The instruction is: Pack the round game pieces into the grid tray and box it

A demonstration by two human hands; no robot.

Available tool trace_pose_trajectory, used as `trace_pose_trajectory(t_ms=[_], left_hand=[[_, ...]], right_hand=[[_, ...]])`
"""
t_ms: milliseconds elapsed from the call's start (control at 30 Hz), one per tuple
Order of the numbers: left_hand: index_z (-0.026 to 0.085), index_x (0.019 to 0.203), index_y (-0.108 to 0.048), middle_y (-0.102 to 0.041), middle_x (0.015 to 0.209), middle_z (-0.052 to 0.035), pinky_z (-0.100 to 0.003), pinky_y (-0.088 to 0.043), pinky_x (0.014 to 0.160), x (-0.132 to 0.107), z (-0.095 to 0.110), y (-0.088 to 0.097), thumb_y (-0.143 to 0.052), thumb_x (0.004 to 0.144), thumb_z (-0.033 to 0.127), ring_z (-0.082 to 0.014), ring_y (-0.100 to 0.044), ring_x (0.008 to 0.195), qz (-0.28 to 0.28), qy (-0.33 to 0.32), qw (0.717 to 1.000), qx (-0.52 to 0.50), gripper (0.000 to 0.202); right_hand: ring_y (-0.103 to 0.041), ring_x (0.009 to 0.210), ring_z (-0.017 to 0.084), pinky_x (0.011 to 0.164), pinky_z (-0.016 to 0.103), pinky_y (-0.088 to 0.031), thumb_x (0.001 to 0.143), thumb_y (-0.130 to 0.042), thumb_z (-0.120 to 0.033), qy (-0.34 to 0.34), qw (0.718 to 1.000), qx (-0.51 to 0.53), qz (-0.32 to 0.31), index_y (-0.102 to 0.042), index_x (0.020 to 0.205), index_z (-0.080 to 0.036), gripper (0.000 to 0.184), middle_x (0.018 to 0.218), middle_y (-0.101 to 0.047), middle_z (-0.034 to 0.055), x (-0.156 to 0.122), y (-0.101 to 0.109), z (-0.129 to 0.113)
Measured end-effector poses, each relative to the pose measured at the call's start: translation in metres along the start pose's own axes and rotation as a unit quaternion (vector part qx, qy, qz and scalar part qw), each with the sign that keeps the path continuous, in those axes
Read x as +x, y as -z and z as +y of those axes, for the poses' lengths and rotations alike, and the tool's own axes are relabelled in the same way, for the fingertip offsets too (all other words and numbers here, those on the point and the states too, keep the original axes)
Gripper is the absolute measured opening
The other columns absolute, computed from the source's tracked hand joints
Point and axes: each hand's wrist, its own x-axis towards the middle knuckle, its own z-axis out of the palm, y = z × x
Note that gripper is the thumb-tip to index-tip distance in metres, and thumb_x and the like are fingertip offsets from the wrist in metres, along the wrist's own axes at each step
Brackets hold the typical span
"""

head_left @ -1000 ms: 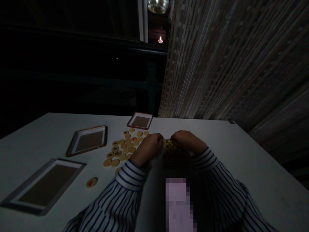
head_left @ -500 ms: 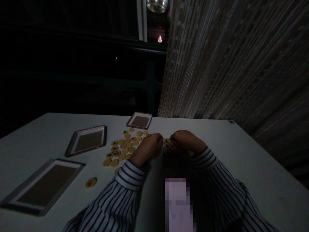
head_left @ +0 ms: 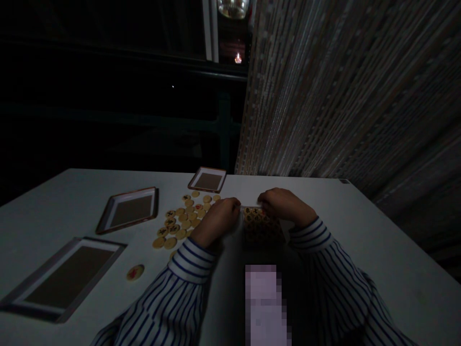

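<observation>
A shallow box filled with rows of round xiangqi pieces lies between my hands, its near part dark in shadow. My left hand is closed beside the box's far left corner; what its fingertips grip, if anything, is hidden. Over the far right part of the box, my right hand is curled with its fingers together, and I cannot make out anything in them. Loose wooden xiangqi pieces are spread left of my left hand, some showing black or red characters. One red-marked piece lies apart, nearer me.
Three shallow trays or lids with brown insides stand on the white table: a near-left tray, a middle tray and a far tray. A pixelated phone-like shape is in front of me. A string curtain hangs behind.
My right hand has shifted up and right, off the pieces in the box, uncovering more of them. My left hand stays almost in place. The loose pieces look unchanged.
</observation>
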Motion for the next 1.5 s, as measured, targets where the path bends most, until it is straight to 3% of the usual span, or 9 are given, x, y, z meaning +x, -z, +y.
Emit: trace_pose_trajectory(t_ms=[267, 433, 633, 733, 1033, 1333, 1500], left_hand=[[0.016, 0.102, -0.062, -0.066, 0.103, -0.0074, -0.028, -0.042, 0.086, 0.001, -0.013, 0.024, -0.042, 0.081, 0.026, -0.0194, -0.059, 0.097, 0.05, 0.033, 0.998, -0.016, 0.031], [0.017, 0.099, -0.064, -0.068, 0.097, -0.0061, -0.028, -0.045, 0.079, -0.001, -0.023, 0.043, -0.043, 0.079, 0.031, -0.0197, -0.061, 0.089, 0.09, 0.047, 0.994, -0.037, 0.032], [0.018, 0.095, -0.065, -0.068, 0.095, -0.0039, -0.026, -0.044, 0.078, -0.004, -0.038, 0.059, -0.043, 0.079, 0.032, -0.0184, -0.061, 0.086, 0.139, 0.075, 0.987, -0.03, 0.031], [0.019, 0.098, -0.064, -0.068, 0.095, -0.0036, -0.024, -0.044, 0.077, -0.005, -0.05, 0.064, -0.043, 0.079, 0.031, -0.0177, -0.062, 0.086, 0.137, 0.11, 0.984, -0.005, 0.03], [0.017, 0.105, -0.06, -0.066, 0.102, -0.0105, -0.028, -0.044, 0.077, -0.016, -0.068, 0.067, -0.04, 0.082, 0.034, -0.022, -0.06, 0.094, 0.088, 0.135, 0.984, 0.073, 0.035], [0.017, 0.103, -0.06, -0.066, 0.101, -0.0119, -0.029, -0.043, 0.077, -0.014, -0.069, 0.056, -0.04, 0.081, 0.032, -0.0232, -0.06, 0.096, 0.056, 0.14, 0.985, 0.078, 0.033], [0.017, 0.103, -0.059, -0.065, 0.102, -0.0121, -0.029, -0.043, 0.077, -0.012, -0.069, 0.05, -0.042, 0.081, 0.03, -0.0218, -0.059, 0.095, 0.055, 0.13, 0.987, 0.08, 0.031]], right_hand=[[-0.058, 0.093, 0.02, 0.076, 0.028, -0.039, 0.085, -0.039, -0.022, -0.004, 0.998, -0.02, 0.058, -0.061, 0.104, -0.018, 0.029, 0.101, -0.065, 0.0085, 0.0, 0.01, -0.005], [-0.058, 0.092, 0.019, 0.077, 0.029, -0.038, 0.087, -0.035, -0.024, -0.009, 0.996, -0.022, 0.082, -0.061, 0.101, -0.017, 0.03, 0.099, -0.065, 0.0081, 0.001, 0.013, -0.008], [-0.057, 0.093, 0.02, 0.078, 0.03, -0.037, 0.088, -0.034, -0.027, -0.016, 0.997, -0.02, 0.077, -0.061, 0.1, -0.017, 0.031, 0.099, -0.065, 0.0085, 0.003, 0.014, -0.015], [-0.055, 0.097, 0.021, 0.081, 0.03, -0.036, 0.088, -0.034, -0.028, -0.013, 0.998, -0.006, 0.067, -0.06, 0.105, -0.017, 0.032, 0.103, -0.064, 0.0091, 0.004, 0.014, -0.019], [-0.055, 0.099, 0.019, 0.084, 0.028, -0.036, 0.086, -0.038, -0.031, 0.025, 0.995, 0.048, 0.078, -0.058, 0.107, -0.017, 0.032, 0.105, -0.064, 0.0078, 0.02, 0.006, -0.036], [-0.058, 0.094, 0.022, 0.075, 0.029, -0.039, 0.079, -0.044, -0.025, 0.06, 0.997, 0.026, 0.027, -0.057, 0.104, -0.019, 0.029, 0.103, -0.064, 0.0087, 0.066, -0.003, -0.062], [-0.058, 0.094, 0.023, 0.072, 0.029, -0.041, 0.078, -0.046, -0.03, 0.053, 0.998, 0.028, 0.005, -0.056, 0.103, -0.019, 0.029, 0.103, -0.064, 0.0101, 0.084, -0.013, -0.07]])
